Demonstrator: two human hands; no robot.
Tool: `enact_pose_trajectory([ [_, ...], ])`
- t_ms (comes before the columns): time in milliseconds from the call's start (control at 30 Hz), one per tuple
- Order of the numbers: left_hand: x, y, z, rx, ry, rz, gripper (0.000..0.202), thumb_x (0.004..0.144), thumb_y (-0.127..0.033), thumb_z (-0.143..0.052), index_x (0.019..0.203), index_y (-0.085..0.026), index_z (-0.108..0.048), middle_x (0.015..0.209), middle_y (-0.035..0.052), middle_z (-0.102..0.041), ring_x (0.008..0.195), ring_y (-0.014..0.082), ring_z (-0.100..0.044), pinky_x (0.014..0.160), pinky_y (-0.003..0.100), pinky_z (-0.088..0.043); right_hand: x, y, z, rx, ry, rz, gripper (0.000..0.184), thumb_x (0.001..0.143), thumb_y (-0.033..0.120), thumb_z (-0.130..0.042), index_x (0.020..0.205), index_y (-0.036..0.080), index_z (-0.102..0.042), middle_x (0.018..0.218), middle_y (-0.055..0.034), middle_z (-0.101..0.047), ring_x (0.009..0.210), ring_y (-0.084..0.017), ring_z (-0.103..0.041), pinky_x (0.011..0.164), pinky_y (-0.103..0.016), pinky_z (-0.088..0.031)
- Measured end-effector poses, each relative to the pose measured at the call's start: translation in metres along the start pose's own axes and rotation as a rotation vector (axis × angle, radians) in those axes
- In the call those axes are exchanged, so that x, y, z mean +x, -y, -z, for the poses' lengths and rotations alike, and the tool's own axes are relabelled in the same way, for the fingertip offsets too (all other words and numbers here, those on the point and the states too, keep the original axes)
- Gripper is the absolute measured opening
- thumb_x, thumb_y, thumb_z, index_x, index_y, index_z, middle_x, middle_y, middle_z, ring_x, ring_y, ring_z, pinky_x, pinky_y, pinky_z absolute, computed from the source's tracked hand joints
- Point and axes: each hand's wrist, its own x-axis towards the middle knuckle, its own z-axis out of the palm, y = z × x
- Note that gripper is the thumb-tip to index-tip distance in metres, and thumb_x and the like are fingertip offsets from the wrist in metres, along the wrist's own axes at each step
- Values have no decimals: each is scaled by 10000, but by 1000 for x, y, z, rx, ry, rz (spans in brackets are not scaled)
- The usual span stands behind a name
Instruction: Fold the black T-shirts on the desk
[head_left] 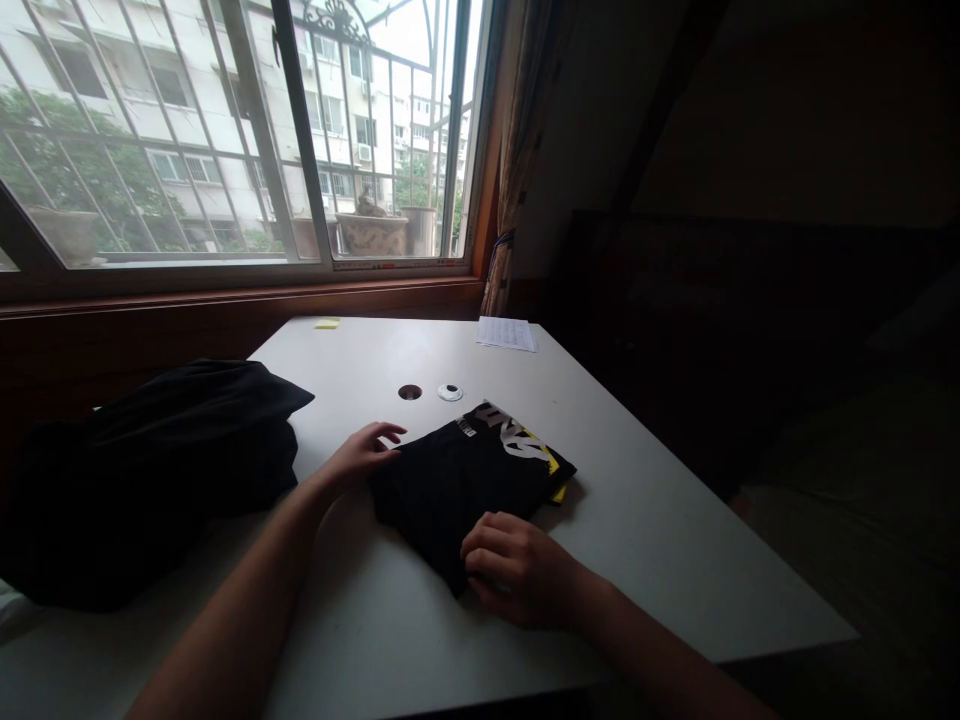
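Note:
A folded black garment (457, 480) with white and yellow lettering lies on the white table (660, 520), near its middle. My left hand (361, 452) rests at the garment's left edge with fingers stretched out, touching the fabric. At the near corner of the fold, my right hand (514, 570) has its fingers curled down onto the cloth; whether they pinch it I cannot make out.
A heap of black clothes (157, 470) covers the table's left side. A cable hole (409, 392) and its round cap (450, 392) sit behind the garment. Farther back lie a printed sheet (508, 333) and a yellow sticky note (327, 323). The window is behind; dark furniture stands to the right.

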Motion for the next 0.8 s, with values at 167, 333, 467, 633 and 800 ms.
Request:
enact_pose_trajectory([
  [167, 0, 0, -1, 13, -22, -7, 465, 799, -472, -690, 1184, -210, -680, 1098, 100, -687, 880, 252, -659, 729, 355, -547, 5, 3, -6, -90, -12, -56, 260, 858, 301, -719, 1078, 205, -619, 991, -61, -684, 890, -213, -623, 801, -357, -522],
  [333, -1, -3, -2, 22, -53, -4, 462, 812, -472, -674, 1194, -212, -677, 1104, 106, -685, 948, 277, -666, 763, 367, -545, 12, 3, -8, -145, 8, -46, 123, 914, 199, -646, 1036, 201, -631, 930, -67, -685, 844, -208, -630, 779, -345, -523],
  [467, -2, -3, -2, 26, -60, -2, 443, 832, -500, -653, 1170, -216, -693, 1087, 104, -697, 984, 290, -665, 801, 377, -540, 17, 2, -1, -134, 8, -84, 75, 924, 156, -619, 973, 208, -642, 881, -53, -675, 787, -190, -614, 700, -305, -505],
  [633, -1, -1, -2, 22, -60, 5, 438, 830, -504, -654, 1153, -211, -698, 1092, 107, -701, 977, 295, -667, 799, 383, -542, 15, -2, 0, -59, 29, -140, 72, 898, 169, -655, 957, 212, -654, 906, -43, -675, 794, -182, -604, 722, -310, -502],
  [800, 0, -2, -2, 23, -56, 14, 452, 822, -518, -656, 1153, -212, -693, 1085, 103, -699, 984, 295, -663, 814, 388, -537, 8, -2, 2, -36, 78, -42, 170, 866, 272, -733, 1009, 215, -661, 1009, -54, -681, 902, -207, -616, 853, -371, -515],
])
